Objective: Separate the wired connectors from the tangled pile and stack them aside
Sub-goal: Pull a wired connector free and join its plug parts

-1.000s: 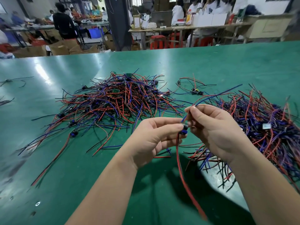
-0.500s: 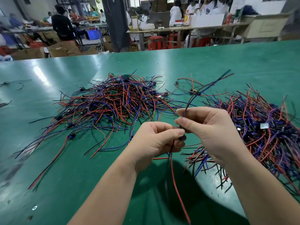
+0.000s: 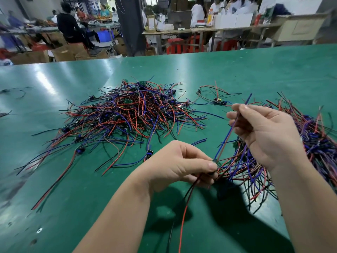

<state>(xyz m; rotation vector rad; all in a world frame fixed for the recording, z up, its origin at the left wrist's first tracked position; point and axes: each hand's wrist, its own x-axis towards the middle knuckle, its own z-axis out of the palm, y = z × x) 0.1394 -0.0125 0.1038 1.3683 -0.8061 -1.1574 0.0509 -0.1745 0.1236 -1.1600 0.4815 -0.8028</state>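
The glossy green surface [image 3: 255, 73] fills the view. Its far edge runs across at 12 o'clock, with workshop benches and seated people beyond. Bare green lies open between that edge and the wires, and again from 7 to 9 o'clock. The tangled pile of red, blue and black wired connectors [image 3: 135, 114] sprawls at 11 o'clock from the hands, with long strands trailing toward 8 o'clock. A second heap of wired connectors [image 3: 310, 136] lies at 3 o'clock, partly hidden behind the right forearm. A strip of green separates it from the tangled pile. The right hand [image 3: 264, 130], over that heap's near fringe, pinches a blue wire [image 3: 226, 136] between thumb and forefinger, its other fingers loosely curled. The left hand [image 3: 178, 165], at 6 o'clock of the tangled pile, grips the held wired connector [image 3: 216, 162] by its small green board, between thumb and fingertips. The blue wire runs straight from the board up to the right hand, and its red and black wires [image 3: 184, 212] hang toward 6 o'clock. One loose wired connector [image 3: 219, 102] lies in the strip at 1 o'clock. Print on the boards is too small to read.
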